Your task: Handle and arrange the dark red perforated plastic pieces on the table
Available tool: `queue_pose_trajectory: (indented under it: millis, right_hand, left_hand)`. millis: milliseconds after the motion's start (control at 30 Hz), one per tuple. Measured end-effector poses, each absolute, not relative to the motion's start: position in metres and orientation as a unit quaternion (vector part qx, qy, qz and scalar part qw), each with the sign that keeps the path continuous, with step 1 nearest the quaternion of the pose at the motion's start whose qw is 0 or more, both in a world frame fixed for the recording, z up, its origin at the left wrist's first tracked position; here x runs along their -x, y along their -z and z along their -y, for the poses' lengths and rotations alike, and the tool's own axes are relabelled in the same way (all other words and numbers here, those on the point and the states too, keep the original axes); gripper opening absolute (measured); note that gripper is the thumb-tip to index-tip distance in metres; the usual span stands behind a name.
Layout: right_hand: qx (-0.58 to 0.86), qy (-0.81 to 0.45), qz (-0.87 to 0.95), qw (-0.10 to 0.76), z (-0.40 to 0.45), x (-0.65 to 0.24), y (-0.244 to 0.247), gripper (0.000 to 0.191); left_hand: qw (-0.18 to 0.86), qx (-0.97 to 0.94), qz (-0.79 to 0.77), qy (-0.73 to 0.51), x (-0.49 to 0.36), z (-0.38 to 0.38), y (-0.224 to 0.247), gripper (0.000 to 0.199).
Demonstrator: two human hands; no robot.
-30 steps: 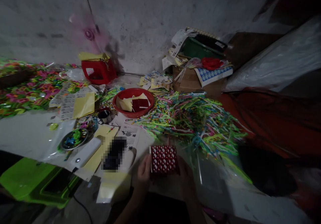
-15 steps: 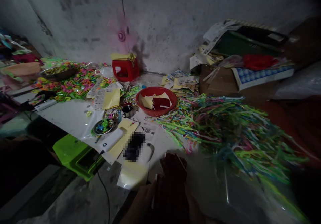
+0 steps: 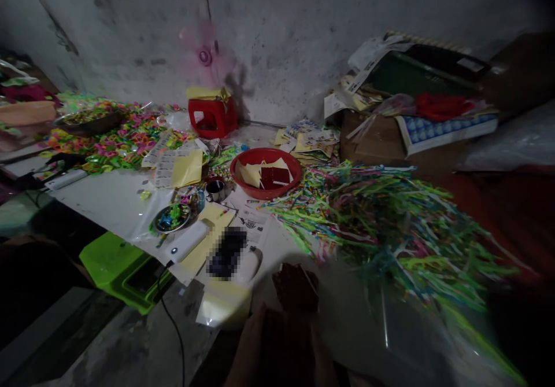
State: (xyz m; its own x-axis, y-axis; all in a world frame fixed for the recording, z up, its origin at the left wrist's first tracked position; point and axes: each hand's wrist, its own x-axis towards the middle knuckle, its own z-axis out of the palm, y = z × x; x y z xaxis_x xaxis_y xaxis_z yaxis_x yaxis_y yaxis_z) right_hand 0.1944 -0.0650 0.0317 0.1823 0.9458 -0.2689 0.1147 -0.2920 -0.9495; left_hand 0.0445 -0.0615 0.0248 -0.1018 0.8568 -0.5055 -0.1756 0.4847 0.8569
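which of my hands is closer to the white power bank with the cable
Left. Your left hand sits low in the frame, to the right of and below the white power bank. Your right hand is farther right, beyond the dark red sheet held between both hands.

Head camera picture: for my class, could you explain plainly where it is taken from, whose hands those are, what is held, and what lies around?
The camera sits on a person's head, looking forward and down. At the bottom edge, dim and blurred, are that person's own left hand and right hand, with a dark red patterned sheet between them. Whether the fingers grip it is too dark to tell. Beyond lie a red bowl of paper pieces, a heap of coloured paper strips, a small metal cup and a green stool.
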Motion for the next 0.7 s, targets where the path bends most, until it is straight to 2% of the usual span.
queue_pose_trajectory:
  millis: [167, 367, 533, 700]
  right_hand:
    - [0.626, -0.494, 0.411, 0.442, 0.066, -0.189, -0.032, 0.03]
    - [0.624, -0.49, 0.407, 0.454, 0.063, -0.188, -0.031, 0.031]
    - [0.622, -0.483, 0.408, 0.462, 0.066, -0.178, -0.03, 0.031]
    - [0.626, -0.479, 0.403, 0.465, 0.067, -0.184, -0.029, 0.03]
  left_hand:
    - [0.593, -0.287, -0.6, -0.455, -0.055, 0.045, -0.027, 0.078]
    - [0.542, -0.325, -0.626, -0.457, -0.098, -0.007, -0.018, 0.049]
    - [0.459, -0.308, -0.716, -0.426, -0.131, -0.025, -0.01, 0.046]
    - [0.405, -0.357, -0.73, -0.419, -0.136, -0.023, -0.024, 0.045]
